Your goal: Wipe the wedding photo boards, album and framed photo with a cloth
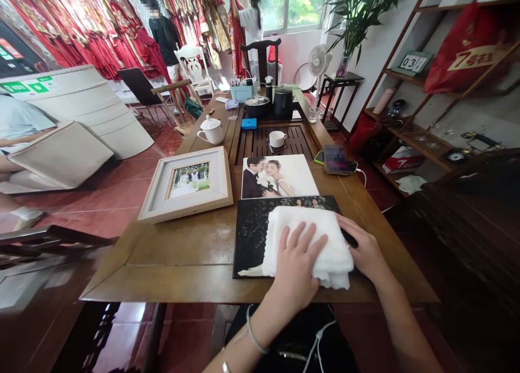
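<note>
A red bag (pixel 467 50) reads "7号", a date block (pixel 411 63) "03". My left hand (pixel 298 262) presses, fingers spread, on the white cloth (pixel 304 218) atop the dark photo panel (pixel 249 232), long axis side to side; my right hand (pixel 368 249) meets their right edge, whether clamped I cannot tell.

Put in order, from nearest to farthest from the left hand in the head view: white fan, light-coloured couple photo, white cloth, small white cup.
1. White cloth: directly under the left hand.
2. Light-coloured couple photo: just beyond the dark photo.
3. Small white cup: farther ahead, on the slatted tray.
4. White fan: in the background, slightly to the right.
</note>
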Action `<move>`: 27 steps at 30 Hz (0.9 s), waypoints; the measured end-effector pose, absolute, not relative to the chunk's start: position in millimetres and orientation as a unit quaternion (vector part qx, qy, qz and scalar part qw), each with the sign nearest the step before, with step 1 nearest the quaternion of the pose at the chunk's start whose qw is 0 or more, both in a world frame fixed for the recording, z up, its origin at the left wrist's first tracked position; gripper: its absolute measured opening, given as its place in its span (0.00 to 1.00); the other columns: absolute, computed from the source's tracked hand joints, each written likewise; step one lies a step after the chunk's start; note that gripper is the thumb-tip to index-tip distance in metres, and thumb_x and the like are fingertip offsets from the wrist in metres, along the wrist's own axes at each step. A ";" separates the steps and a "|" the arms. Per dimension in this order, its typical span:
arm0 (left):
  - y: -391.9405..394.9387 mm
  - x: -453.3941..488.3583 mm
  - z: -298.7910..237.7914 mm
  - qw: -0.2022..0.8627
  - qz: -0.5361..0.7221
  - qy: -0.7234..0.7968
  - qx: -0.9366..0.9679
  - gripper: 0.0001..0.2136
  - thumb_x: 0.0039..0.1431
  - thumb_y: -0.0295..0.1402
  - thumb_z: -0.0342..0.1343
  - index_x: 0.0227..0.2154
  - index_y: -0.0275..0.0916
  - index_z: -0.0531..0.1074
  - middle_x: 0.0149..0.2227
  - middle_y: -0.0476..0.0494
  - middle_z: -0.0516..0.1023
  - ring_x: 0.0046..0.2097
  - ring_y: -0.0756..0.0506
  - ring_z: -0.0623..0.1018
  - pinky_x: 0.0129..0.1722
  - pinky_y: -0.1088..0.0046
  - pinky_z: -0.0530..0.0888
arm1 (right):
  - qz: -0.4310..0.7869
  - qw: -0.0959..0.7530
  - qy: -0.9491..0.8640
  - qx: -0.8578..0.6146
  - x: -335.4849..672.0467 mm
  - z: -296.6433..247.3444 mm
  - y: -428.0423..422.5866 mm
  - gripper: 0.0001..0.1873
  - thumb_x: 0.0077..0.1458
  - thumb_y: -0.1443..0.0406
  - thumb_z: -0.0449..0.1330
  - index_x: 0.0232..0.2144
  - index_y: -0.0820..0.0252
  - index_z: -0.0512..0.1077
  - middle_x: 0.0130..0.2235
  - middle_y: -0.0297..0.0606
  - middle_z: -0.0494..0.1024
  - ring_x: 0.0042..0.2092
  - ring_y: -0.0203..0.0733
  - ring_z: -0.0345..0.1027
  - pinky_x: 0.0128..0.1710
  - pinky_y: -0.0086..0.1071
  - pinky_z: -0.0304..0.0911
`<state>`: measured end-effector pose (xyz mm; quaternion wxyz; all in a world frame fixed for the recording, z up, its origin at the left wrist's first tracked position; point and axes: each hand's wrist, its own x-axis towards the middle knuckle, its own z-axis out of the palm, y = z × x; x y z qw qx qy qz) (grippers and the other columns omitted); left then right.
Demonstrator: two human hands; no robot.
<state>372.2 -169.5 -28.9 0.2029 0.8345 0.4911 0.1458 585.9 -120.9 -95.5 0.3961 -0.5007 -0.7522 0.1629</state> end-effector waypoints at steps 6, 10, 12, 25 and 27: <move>-141.2 395.0 -27.7 0.171 0.147 0.520 0.824 0.34 0.49 0.26 0.54 0.62 0.42 0.57 0.68 0.41 0.53 0.68 0.36 0.51 0.66 0.47 0.48 | 0.169 0.402 -0.749 -0.498 587.7 -100.8 -121.1 0.24 0.52 0.71 0.55 0.52 0.57 0.72 0.56 0.43 0.73 0.57 0.49 0.68 0.55 0.40 0.66; -126.9 399.3 -24.0 0.165 0.136 0.527 0.822 0.32 0.52 0.27 0.54 0.62 0.42 0.58 0.67 0.41 0.55 0.68 0.36 0.52 0.66 0.47 0.48 | 0.167 0.402 -0.748 -0.501 587.4 -102.9 -120.0 0.25 0.51 0.70 0.57 0.53 0.58 0.71 0.56 0.45 0.74 0.56 0.50 0.69 0.53 0.40 0.67; -124.5 397.5 -23.1 0.166 0.130 0.523 0.826 0.31 0.53 0.27 0.53 0.62 0.42 0.58 0.67 0.41 0.55 0.68 0.36 0.51 0.66 0.47 0.49 | 0.166 0.400 -0.750 -0.500 587.1 -102.8 -120.2 0.24 0.52 0.70 0.57 0.53 0.59 0.71 0.55 0.45 0.74 0.56 0.50 0.69 0.53 0.40 0.67; -175.6 380.2 -30.9 0.196 0.137 0.482 0.843 0.43 0.39 0.21 0.51 0.64 0.44 0.54 0.69 0.45 0.49 0.70 0.38 0.47 0.67 0.47 0.45 | 0.177 0.394 -0.751 -0.500 585.8 -95.5 -124.2 0.22 0.54 0.67 0.57 0.52 0.57 0.72 0.56 0.44 0.73 0.57 0.49 0.68 0.56 0.43 0.66; -184.5 373.3 -28.0 0.212 0.130 0.473 0.845 0.45 0.35 0.20 0.50 0.64 0.45 0.55 0.69 0.48 0.48 0.70 0.39 0.47 0.67 0.48 0.45 | 0.179 0.385 -0.751 -0.505 585.1 -93.3 -123.8 0.21 0.56 0.67 0.55 0.52 0.56 0.72 0.56 0.44 0.73 0.57 0.48 0.67 0.57 0.43 0.65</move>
